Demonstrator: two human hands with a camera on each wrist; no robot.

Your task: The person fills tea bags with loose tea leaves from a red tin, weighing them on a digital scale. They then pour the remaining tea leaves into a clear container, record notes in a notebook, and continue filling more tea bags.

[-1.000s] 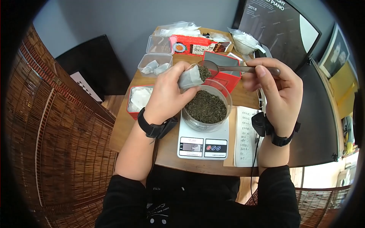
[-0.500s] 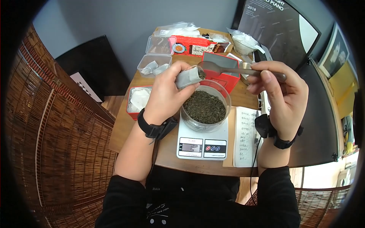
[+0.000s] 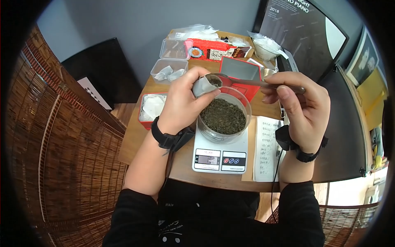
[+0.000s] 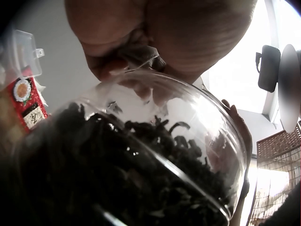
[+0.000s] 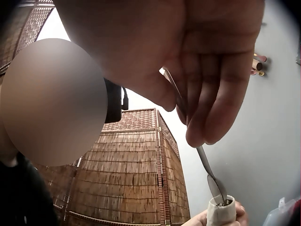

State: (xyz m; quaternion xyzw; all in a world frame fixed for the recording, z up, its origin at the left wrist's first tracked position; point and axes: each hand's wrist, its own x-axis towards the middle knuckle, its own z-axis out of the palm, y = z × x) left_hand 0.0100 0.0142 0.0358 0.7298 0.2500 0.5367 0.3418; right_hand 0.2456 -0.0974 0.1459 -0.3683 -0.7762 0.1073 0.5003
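Note:
In the head view my left hand [image 3: 179, 94] holds a small white tea bag [image 3: 200, 87] by its sides, its mouth facing up and right with dark leaves inside. My right hand [image 3: 308, 109] pinches the handle of a dark spoon [image 3: 251, 82]; the spoon's bowl is at the bag's mouth. The right wrist view shows the spoon [image 5: 205, 160] dipping into the opening of the bag [image 5: 220, 215]. Just below the bag, a clear round tub [image 3: 248, 117] of loose tea leaves [image 3: 222, 116] stands on a white kitchen scale [image 3: 220, 166].
Left of the tub is a red box [image 3: 144, 123] with white bags. Behind it, an open clear plastic box [image 3: 158, 68] contains filled bags. An open red tin [image 3: 255, 92] stands behind the tub; a handwritten notebook [image 3: 265, 156] lies right of the scale.
Leaves heaped at the bag's mouth a second ago now sit lower inside it. The bag has turned its mouth more upward, and the spoon, briefly drawn right, is back at the opening.

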